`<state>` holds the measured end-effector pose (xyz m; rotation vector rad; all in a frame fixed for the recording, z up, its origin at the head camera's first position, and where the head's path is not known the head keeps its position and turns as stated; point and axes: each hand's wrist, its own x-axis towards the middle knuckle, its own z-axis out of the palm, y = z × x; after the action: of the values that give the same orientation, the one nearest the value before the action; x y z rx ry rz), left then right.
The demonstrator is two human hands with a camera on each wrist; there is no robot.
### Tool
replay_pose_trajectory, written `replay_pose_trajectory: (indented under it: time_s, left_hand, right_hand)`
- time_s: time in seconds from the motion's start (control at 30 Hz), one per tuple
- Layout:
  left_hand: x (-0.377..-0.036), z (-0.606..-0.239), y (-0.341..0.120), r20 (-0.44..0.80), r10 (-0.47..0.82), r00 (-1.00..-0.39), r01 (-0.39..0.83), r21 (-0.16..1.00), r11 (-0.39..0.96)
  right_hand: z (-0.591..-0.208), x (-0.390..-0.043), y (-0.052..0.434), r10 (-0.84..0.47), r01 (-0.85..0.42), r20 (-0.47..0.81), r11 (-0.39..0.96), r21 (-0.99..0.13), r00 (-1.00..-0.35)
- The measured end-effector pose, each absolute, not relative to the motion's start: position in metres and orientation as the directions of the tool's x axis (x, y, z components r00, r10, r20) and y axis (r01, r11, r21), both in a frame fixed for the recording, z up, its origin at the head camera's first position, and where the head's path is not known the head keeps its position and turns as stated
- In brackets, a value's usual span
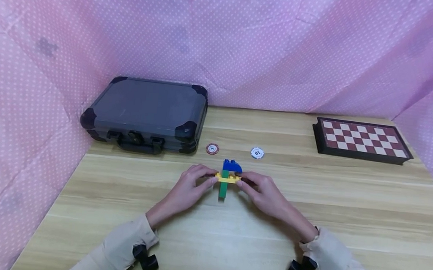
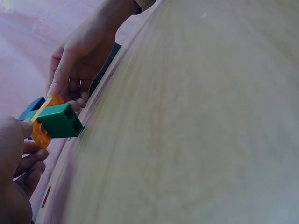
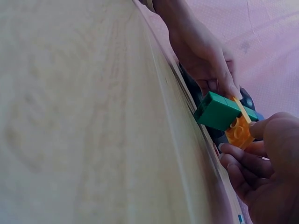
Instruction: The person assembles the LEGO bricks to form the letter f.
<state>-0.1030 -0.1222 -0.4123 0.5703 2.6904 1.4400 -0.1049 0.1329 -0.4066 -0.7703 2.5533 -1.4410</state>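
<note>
A small toy-brick build is held between both hands near the table's middle. Its green bricks (image 1: 222,190) form an upright column, crossed by a yellow plate (image 1: 228,178). On top sits a blue brick (image 1: 232,166) with a curved right end and studs. My left hand (image 1: 189,187) pinches the yellow plate's left end between thumb and fingers. The plate's right end is pinched by my right hand (image 1: 267,195). From the left wrist view, the hollow underside of the green bricks (image 2: 60,121) shows. The yellow plate's round underside sockets (image 3: 239,133) appear in the right wrist view.
A dark grey hard case (image 1: 147,108) with black corners lies at the back left. Beyond the hands are a red-rimmed chip (image 1: 212,148) and a white-and-blue chip (image 1: 257,152). At the back right lies a checkered game board (image 1: 365,139). Pink dotted cloth (image 1: 246,48) surrounds the table.
</note>
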Motion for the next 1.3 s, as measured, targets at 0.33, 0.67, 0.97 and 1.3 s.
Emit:
replay_pose_trajectory:
  time_s: [0.33, 0.67, 0.97, 1.3]
  left_hand:
    - [-0.099, -0.416, -0.117, 0.110, 0.304, -0.946, 0.260, 0.819, 0.512]
    - [-0.097, -0.417, -0.113, 0.108, 0.279, -0.954, 0.241, 0.831, 0.502]
    - [-0.099, -0.416, -0.112, 0.122, 0.274, -0.954, 0.252, 0.822, 0.511]
    - [-0.102, -0.414, -0.111, 0.111, 0.268, -0.957, 0.241, 0.821, 0.518]
  right_hand:
    - [-0.409, -0.102, 0.133, -0.455, -0.326, 0.101, 0.450, -0.832, -0.885]
    - [-0.412, -0.101, 0.131, -0.431, -0.329, 0.115, 0.464, -0.822, -0.895]
    - [-0.412, -0.103, 0.128, -0.429, -0.299, 0.086, 0.460, -0.836, -0.899]
    - [-0.410, -0.106, 0.126, -0.426, -0.284, 0.066, 0.471, -0.835, -0.902]
